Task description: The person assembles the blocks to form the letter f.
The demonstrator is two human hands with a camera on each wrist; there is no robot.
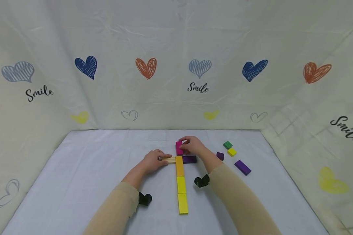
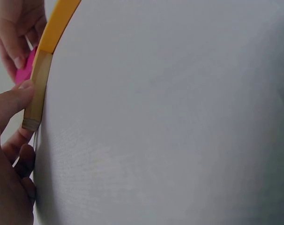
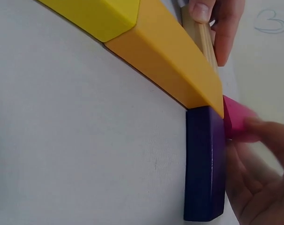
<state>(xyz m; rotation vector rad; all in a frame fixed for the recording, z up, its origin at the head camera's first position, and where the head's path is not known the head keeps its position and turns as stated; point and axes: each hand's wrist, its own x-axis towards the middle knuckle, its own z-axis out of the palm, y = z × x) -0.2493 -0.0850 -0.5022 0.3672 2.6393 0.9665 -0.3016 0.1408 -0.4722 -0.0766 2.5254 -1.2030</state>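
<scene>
Only in the head view are four loose blocks (image 1: 242, 167) shown, scattered on the white desk (image 1: 91, 182) to the right of the right grip (image 1: 192, 146); the bare, grained end of a pale wooden block (image 2: 40, 93) is revealed by the left wrist camera alone. That block is pinched by the left grip (image 1: 152, 161) and laid crosswise. A pink block (image 1: 178, 150) is pinched by the right grip, just beyond an orange block (image 1: 179, 166); its long axis is pointed away from the person, in line with the orange block and two yellow blocks (image 1: 181, 185) nearer than both grips. A glossy, bevelled purple block (image 3: 199, 164) is laid crosswise, just nearer than the right grip.
</scene>
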